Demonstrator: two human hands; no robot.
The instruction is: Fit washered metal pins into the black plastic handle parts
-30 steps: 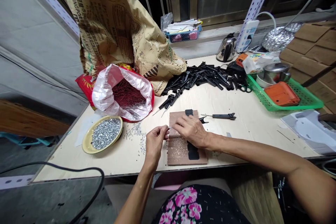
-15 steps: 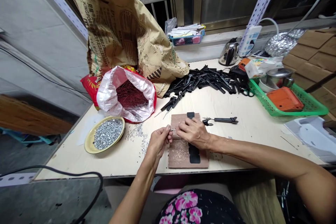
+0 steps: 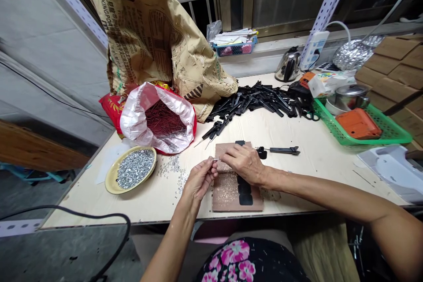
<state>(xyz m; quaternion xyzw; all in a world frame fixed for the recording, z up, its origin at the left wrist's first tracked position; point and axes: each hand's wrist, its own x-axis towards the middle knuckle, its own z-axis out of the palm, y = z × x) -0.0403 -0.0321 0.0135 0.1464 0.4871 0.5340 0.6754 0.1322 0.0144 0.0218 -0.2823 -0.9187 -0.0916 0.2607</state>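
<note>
My left hand [image 3: 200,179] pinches a small thin metal piece [image 3: 216,159] between thumb and forefinger, its other fingers loosely curled. My right hand [image 3: 243,163] is bent over the wooden board [image 3: 224,196], fingertips at the other end of that piece. What lies under its palm is hidden. A black part [image 3: 262,153] shows just beyond the right hand; I cannot tell whether the hand holds it. Beside it lies a black plastic stick [image 3: 284,150] with a thin rod at its end. Black strips [image 3: 245,194] run down the board, and pale crumbs dot its surface.
A yellow bowl [image 3: 110,187] of small shiny metal bits stands left, with more bits [image 3: 178,172] scattered nearby. Behind are a bag [image 3: 135,128] of dark red rods, a large paper sack [image 3: 194,53] and a black parts pile [image 3: 257,99]. A green basket [image 3: 373,141] sits right.
My right fingers have shifted slightly at the metal piece. The black part beyond the right hand has changed its angle. My left fingers have uncurled a little.
</note>
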